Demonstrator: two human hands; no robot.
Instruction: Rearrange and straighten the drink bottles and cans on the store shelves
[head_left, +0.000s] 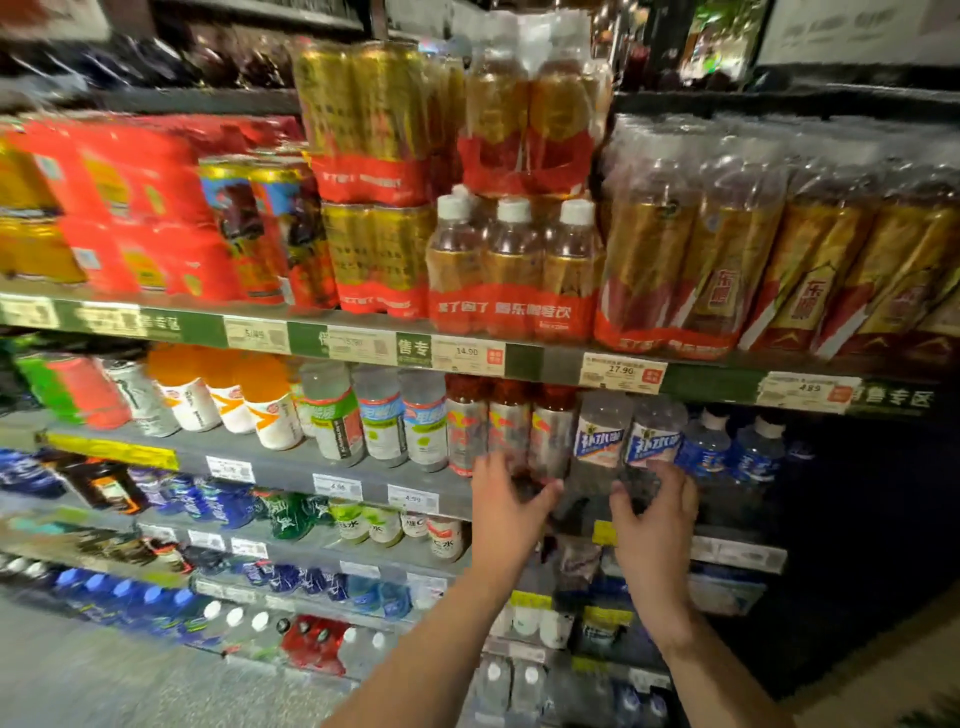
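Straightening 2nd-shelf row; left hand (506, 501) curled on red bottle (546, 441), right hand (655, 512) on clear bottle (647, 447), grip unclear w/ blur; next: square both to shelf edge (291, 470).

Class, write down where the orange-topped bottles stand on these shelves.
In the head view, the orange-topped bottles stand left of centre on the second shelf down, between a pale can and clear bottles with green labels.
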